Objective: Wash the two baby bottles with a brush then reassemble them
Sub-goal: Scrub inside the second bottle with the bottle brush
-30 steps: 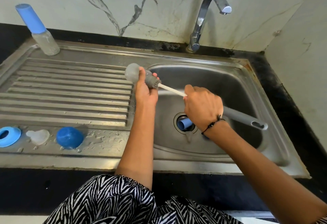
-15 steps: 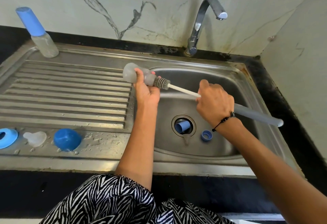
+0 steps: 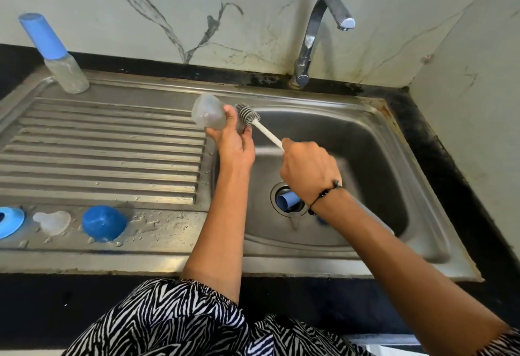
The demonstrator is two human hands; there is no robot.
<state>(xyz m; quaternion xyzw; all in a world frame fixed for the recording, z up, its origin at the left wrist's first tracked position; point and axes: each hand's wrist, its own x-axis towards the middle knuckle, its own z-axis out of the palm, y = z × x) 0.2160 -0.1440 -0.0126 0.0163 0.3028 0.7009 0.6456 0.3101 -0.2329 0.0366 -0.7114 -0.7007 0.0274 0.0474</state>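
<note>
Marble-veined wall behind a black counter (image 3: 461,142), stainless sink (image 3: 365,136) set into it, ribbed draining board (image 3: 107,153) to the left of the basin, curved tap (image 3: 312,37) at the back. Person in a zebra-print garment (image 3: 180,324) stands at the front edge, both forearms reaching over the basin. Second baby bottle (image 3: 60,60), clear with a tall blue cap, upright at the far left corner of the draining board. Left hand (image 3: 235,144) grasps a clear uncapped bottle (image 3: 208,113), held on its side above the seam between board and basin. Right hand (image 3: 309,170), beaded bracelet at the wrist, is clenched round the brush (image 3: 261,127) handle; the bristle head is at the bottle's mouth, touching the left fingers. Along the wet front strip of the board: blue dome cap (image 3: 104,223), clear teat (image 3: 52,222), blue ring (image 3: 9,222) at the frame's edge, each apart. Blue tube-shaped piece (image 3: 285,201) lies in the drain.
</note>
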